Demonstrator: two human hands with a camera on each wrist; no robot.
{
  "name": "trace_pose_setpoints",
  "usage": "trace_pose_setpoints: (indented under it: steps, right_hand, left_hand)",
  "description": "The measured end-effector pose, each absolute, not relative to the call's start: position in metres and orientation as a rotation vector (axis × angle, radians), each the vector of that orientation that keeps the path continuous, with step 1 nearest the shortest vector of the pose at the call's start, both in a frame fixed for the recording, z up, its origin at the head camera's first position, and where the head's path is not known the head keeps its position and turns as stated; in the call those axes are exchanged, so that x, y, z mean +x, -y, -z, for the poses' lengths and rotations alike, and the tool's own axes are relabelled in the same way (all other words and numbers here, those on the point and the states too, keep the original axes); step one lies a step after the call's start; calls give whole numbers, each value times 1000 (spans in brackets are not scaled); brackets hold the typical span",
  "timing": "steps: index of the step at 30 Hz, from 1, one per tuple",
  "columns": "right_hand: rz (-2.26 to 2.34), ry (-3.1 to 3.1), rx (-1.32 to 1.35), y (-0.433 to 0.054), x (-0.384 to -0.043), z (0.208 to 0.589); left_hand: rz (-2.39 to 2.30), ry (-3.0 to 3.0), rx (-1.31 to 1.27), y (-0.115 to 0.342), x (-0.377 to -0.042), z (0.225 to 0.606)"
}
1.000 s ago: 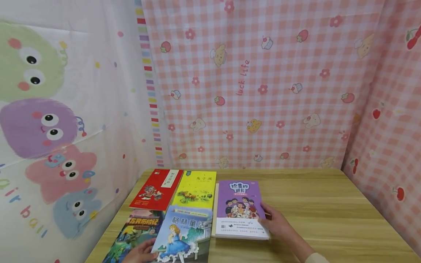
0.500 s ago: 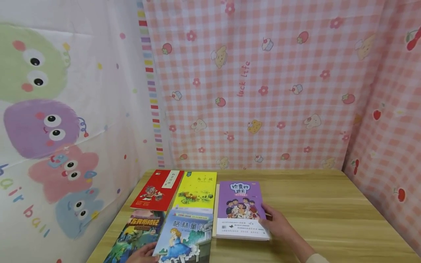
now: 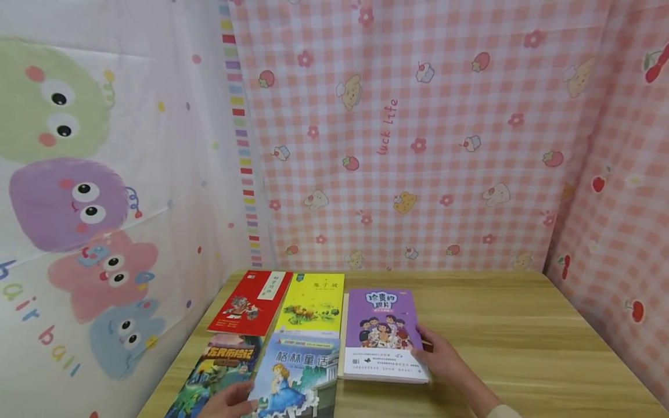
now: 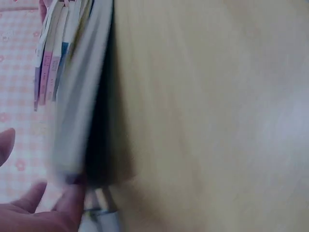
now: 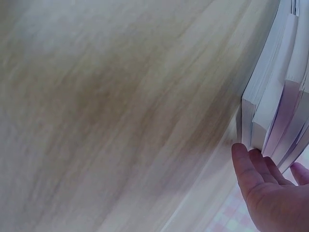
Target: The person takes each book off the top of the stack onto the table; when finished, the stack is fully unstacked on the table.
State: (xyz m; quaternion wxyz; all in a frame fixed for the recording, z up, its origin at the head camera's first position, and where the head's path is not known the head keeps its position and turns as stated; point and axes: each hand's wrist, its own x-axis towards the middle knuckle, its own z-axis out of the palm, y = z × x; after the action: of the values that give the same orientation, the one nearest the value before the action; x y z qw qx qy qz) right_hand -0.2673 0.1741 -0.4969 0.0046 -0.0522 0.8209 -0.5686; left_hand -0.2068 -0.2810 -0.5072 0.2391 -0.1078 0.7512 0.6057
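Observation:
In the head view, a blue picture-covered storybook (image 3: 295,371) with a girl in a blue dress lies at the near end of the book group. My left hand (image 3: 230,400) pinches its left edge, thumb on the cover. The left wrist view shows the fingers (image 4: 70,203) at that book's blurred edge (image 4: 79,111), with a dark gap under it. A stack of books topped by a purple storybook (image 3: 384,331) lies to its right. My right hand (image 3: 441,354) rests against the stack's right side. In the right wrist view its fingers (image 5: 246,169) are extended along the page edges (image 5: 275,111).
A red book (image 3: 251,302) and a yellow book (image 3: 312,302) lie at the back left. A dinosaur-covered book (image 3: 222,360) lies nearer, beside the blue one. Wooden tabletop (image 3: 496,325) extends to the right, with a pink checked curtain (image 3: 418,174) behind it.
My left hand and the blue storybook have shifted slightly nearer and to the right; more of the yellow book's lower edge shows. My right hand stays at the purple-topped stack.

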Motion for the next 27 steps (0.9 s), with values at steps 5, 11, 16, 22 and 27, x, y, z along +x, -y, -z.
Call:
trace_pose_setpoints:
  steps: [5, 11, 16, 22, 27]
  right_hand:
    - [1774, -2584, -176, -175, -268, 497]
    - [1748, -2611, -183, -177, -268, 498]
    - [1728, -2618, -153, -176, -266, 497]
    - [1732, -2593, -99, -178, -265, 495]
    - [1721, -2595, -84, -180, -267, 496]
  left_hand:
    - [-1574, -2297, -303, 269, -211, 489]
    - [-1568, -2333, -342, 254, -223, 475]
    - [-1579, -2348, -315, 240, -236, 469]
    - [-1646, -2319, -136, 217, -251, 464]
    - [-1633, -2340, 10, 193, -266, 466]
